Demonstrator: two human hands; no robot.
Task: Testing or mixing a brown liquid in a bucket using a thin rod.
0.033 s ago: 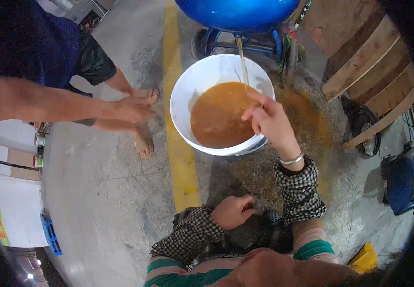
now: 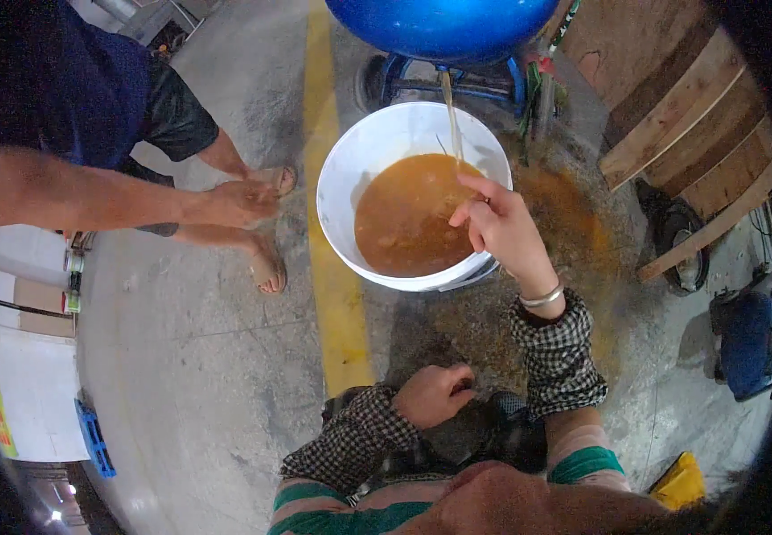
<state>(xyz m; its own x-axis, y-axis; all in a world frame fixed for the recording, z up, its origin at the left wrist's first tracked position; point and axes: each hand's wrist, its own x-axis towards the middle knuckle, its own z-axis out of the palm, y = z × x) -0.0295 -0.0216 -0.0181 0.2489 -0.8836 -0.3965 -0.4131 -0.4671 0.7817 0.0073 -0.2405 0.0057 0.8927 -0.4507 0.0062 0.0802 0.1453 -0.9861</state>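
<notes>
A white bucket [image 2: 340, 198] stands in front of me, partly filled with cloudy orange-brown liquid [image 2: 408, 223]. From beneath a blue rounded drum [image 2: 444, 31] a thin stream [image 2: 451, 111] runs down into it. My right hand [image 2: 502, 227] is over the bucket's right rim, its index finger stretched toward the lower end of the stream; the other fingers are bent and apart, and I see nothing held. A silver bangle [image 2: 544, 298] circles that wrist. My left hand [image 2: 437, 394] rests near my lap with its fingers curled in, no object showing in it. Both forearms wear black-and-white checked sleeve covers [image 2: 557, 357].
At the left a co-worker in sandals stands with an arm [image 2: 110, 192] reaching toward the bucket. The drum sits on a blue wheeled frame [image 2: 453, 89]. Wooden boards [image 2: 680, 116] lean at the right, near a caster wheel [image 2: 685, 259]. A yellow stripe [image 2: 328, 276] crosses the concrete floor, stained brown beside the bucket.
The co-worker's hand has shifted very slightly. My hands and the bucket keep their places, and the stream still runs.
</notes>
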